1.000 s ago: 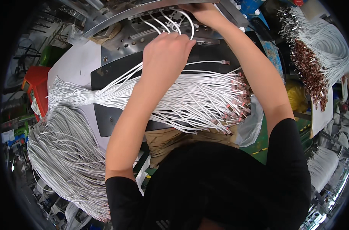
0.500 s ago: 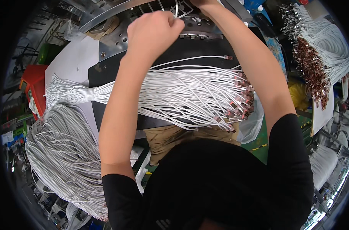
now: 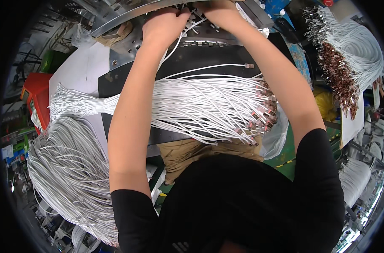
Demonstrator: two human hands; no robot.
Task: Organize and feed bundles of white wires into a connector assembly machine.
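Both my hands reach under the metal machine's front edge, at the far side of the bench. My left hand (image 3: 164,27) is closed, thumb and fingers pinched; what is between them is hidden. A single white cable (image 3: 174,50) curves up past my left wrist to the fingers of my right hand (image 3: 219,16), which are closed at its upper part. Small pale plastic pieces lie by the fingertips. Nearer me, a thick bundle of white cables (image 3: 192,99) lies crosswise under my forearms, its reddish-brown connector ends (image 3: 263,116) to the right. One cable (image 3: 209,67) lies apart above it.
A metal plate with a row of small fittings (image 3: 204,43) borders the black work surface (image 3: 225,55). Another large cable bundle (image 3: 69,168) hangs at left, near a red box (image 3: 38,99). More coiled cables with bare connectors (image 3: 356,46) sit at right. A metal edge (image 3: 133,16) overhangs my hands.
Both hands have come together under the machine edge; my left moved up and away, my right slightly nearer me. The white cable now shows curving between my left wrist and right hand.
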